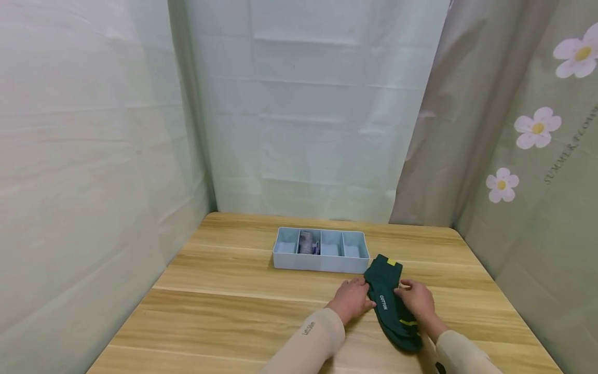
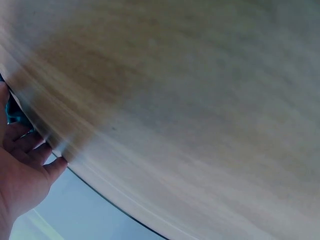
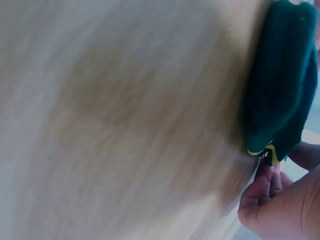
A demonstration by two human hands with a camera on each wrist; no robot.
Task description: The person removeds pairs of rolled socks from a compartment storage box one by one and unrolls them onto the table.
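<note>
Just now the left hand [image 1: 351, 299] is lying on the wooden table [image 1: 224, 306], its fingers loosely curled and touching the left edge of the dark green socks [image 1: 390, 306]; whether they are gripping the cloth I cannot tell. Those socks are lying flat between both hands, just in front of the pale blue tray [image 1: 322, 266], one end touching its right front corner. Beside them, the right hand [image 1: 417, 301] is pinching their right edge with curled fingers.
</note>
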